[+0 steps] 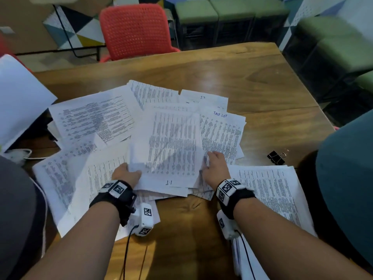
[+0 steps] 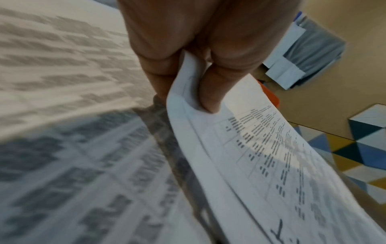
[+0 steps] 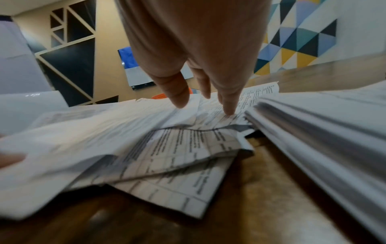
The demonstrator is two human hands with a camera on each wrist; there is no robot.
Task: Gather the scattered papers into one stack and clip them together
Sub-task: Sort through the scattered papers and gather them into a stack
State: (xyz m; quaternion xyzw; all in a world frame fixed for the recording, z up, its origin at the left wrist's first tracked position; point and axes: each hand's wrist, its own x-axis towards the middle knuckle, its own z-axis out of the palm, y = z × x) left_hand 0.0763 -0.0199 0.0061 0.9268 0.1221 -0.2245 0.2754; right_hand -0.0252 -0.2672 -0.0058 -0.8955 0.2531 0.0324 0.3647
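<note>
Printed white papers [image 1: 94, 120] lie scattered over the wooden table [image 1: 262, 81]. A small bundle of sheets [image 1: 171, 150] sits in the middle between both hands. My left hand [image 1: 126, 173] pinches the bundle's left edge; in the left wrist view the sheets [image 2: 261, 156] pass between thumb and fingers [image 2: 208, 92]. My right hand [image 1: 215, 164] rests on the bundle's right edge with straight fingers [image 3: 177, 92] touching the paper [image 3: 125, 132]. Black binder clips [image 1: 275, 157] lie on the table to the right, apart from both hands.
A thicker stack of papers [image 1: 268, 190] lies at the near right under my right forearm. More loose sheets [image 1: 56, 178] spread at the near left. A red chair [image 1: 135, 31] stands behind the table, a teal chair back [image 1: 347, 178] at the right.
</note>
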